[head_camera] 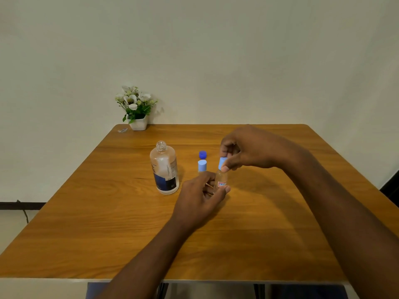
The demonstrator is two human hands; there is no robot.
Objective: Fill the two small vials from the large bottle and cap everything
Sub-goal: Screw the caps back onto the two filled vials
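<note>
The large clear bottle (164, 169) with a dark blue label stands uncapped left of centre on the wooden table (108, 212). Its dark blue cap (202, 154) lies on the table behind the vials. One small vial (202, 165) wears a light blue cap and stands partly hidden behind my left hand. My left hand (201, 197) grips the second vial (221, 180) around its lower body. My right hand (244, 151) pinches a light blue cap (222, 162) sitting tilted on that vial's neck.
A white pot of artificial flowers (136, 108) stands at the table's far left corner, with a small wrapper (122, 130) beside it. A pale wall runs behind the table. The near table edge is just below my forearms.
</note>
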